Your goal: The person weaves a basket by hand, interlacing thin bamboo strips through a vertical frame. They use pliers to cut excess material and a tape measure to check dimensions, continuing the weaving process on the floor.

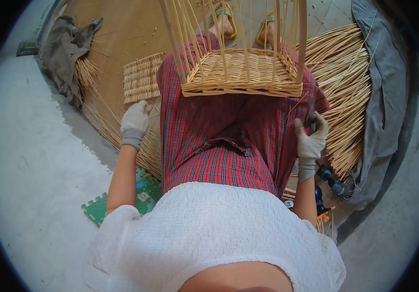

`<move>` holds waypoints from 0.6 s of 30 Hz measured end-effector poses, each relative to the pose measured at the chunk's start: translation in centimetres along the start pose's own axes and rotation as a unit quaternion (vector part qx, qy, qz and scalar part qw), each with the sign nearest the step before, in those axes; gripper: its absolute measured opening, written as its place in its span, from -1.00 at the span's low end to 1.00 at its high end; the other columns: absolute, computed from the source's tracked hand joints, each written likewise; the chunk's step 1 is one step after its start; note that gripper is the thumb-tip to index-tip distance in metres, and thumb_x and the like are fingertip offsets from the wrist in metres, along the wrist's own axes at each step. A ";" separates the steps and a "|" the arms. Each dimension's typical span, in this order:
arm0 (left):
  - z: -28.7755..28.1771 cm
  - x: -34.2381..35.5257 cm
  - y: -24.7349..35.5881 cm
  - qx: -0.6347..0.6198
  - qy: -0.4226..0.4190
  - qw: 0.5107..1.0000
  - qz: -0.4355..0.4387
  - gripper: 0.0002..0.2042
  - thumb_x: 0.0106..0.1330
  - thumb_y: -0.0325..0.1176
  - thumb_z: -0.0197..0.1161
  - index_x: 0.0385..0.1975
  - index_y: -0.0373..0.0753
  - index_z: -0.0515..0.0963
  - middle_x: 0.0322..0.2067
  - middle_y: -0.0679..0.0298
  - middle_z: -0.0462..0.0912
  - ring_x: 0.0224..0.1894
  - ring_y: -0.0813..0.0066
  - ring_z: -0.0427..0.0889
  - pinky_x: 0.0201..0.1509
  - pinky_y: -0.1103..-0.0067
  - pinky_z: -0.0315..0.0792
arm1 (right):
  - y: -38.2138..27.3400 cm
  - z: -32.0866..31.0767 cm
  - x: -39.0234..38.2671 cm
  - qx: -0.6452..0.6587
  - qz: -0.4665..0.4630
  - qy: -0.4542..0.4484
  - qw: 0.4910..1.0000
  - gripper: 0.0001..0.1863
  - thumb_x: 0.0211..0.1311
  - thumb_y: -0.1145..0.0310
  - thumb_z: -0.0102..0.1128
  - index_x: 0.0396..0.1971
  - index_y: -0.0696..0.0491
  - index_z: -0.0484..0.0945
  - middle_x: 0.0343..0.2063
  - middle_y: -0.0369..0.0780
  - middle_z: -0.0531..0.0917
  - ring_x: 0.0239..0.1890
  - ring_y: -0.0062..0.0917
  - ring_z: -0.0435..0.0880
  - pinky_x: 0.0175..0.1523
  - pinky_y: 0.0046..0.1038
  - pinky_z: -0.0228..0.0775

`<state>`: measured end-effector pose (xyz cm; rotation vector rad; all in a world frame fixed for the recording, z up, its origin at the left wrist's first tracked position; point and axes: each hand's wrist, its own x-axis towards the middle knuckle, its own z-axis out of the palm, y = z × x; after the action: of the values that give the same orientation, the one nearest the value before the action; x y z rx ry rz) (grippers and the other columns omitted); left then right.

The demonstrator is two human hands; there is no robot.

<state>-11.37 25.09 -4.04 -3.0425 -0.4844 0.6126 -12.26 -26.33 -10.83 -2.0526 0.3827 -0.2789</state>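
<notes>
A partly woven wicker basket (243, 88) rests across my knees, with a woven base and low rim. Upright rods and thicker corner posts rise from it. My left hand (135, 122), in a pale glove with a grey cuff, is beside my left thigh, apart from the basket. Its fingers are curled closed; whatever they may hold is too small to make out. To the right of my right thigh, my gloved right hand (311, 141) has its thumb and fingers around a dark, blurred tool (311, 116) whose kind I cannot tell.
A large bundle of wicker rods (343, 92) lies at right on a grey cloth (384, 97). At left are a woven wicker panel (142, 78), loose rods (146, 155) and a crumpled cloth (66, 51). A teal-and-black tool (331, 181) lies beside my right forearm; green matting (100, 209) is at lower left.
</notes>
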 end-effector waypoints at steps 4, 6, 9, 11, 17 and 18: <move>-2.0 -1.8 3.6 0.059 0.146 0.986 0.058 -0.49 0.31 -0.13 0.43 0.26 -0.03 0.57 0.31 0.05 0.48 0.42 -0.04 0.38 0.46 0.18 0.30 | 15.6 -0.2 0.8 0.102 0.182 0.082 0.975 -0.35 0.07 0.10 0.68 0.06 0.09 0.54 -0.10 -0.18 0.67 -0.02 -0.40 0.64 0.10 -0.34 0.52; -3.7 -2.2 7.7 -0.041 0.152 0.977 0.142 -0.37 0.26 -0.15 0.48 0.37 0.02 0.50 0.41 0.06 0.37 0.48 -0.07 0.29 0.54 0.12 0.20 | 15.6 -0.5 -0.1 -0.159 0.214 -0.088 0.960 -0.45 0.18 0.03 0.48 0.07 0.02 0.55 -0.07 -0.05 0.72 0.02 -0.20 0.71 0.11 -0.19 0.54; -5.0 -3.8 16.2 -0.215 0.246 0.897 0.297 -0.37 0.24 -0.24 0.49 0.36 0.00 0.51 0.36 0.08 0.43 0.45 0.03 0.36 0.54 0.17 0.25 | 17.5 2.4 -2.1 -0.369 0.197 -0.250 0.873 -0.56 0.47 0.01 -0.04 0.17 -0.08 0.52 -0.02 0.03 0.70 0.10 -0.01 0.68 0.08 -0.03 0.60; -6.5 -4.6 21.3 -0.124 0.289 0.850 0.424 -0.36 0.19 -0.24 0.52 0.34 -0.01 0.52 0.29 0.12 0.49 0.43 0.07 0.39 0.54 0.15 0.23 | 21.8 3.4 -4.4 -0.202 0.253 -0.252 0.912 -0.49 0.40 -0.03 0.06 0.22 -0.08 0.49 0.05 0.05 0.69 0.19 0.01 0.63 0.14 -0.01 0.56; -5.6 -2.9 32.2 -0.078 0.232 0.830 0.501 -0.36 0.29 -0.18 0.39 0.41 -0.02 0.42 0.12 0.12 0.59 0.18 0.09 0.60 0.32 0.22 0.42 | 29.3 2.5 -10.7 -0.283 0.320 -0.278 0.861 -0.47 0.37 -0.05 0.09 0.22 -0.10 0.51 0.08 0.04 0.69 0.19 0.03 0.63 0.16 -0.02 0.55; -5.6 -2.5 33.5 -0.073 0.183 0.847 0.494 -0.38 0.32 -0.17 0.35 0.41 -0.04 0.41 0.05 0.13 0.60 0.09 0.14 0.63 0.19 0.27 0.48 | 30.6 2.0 -12.1 -0.281 0.345 -0.277 0.852 -0.47 0.36 -0.05 0.10 0.22 -0.10 0.51 0.09 0.03 0.69 0.19 0.03 0.63 0.17 -0.02 0.55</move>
<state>-1.49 -7.22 0.05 -3.2186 1.1541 -0.0809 -27.42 -34.20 -39.06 -2.2605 0.8699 0.9484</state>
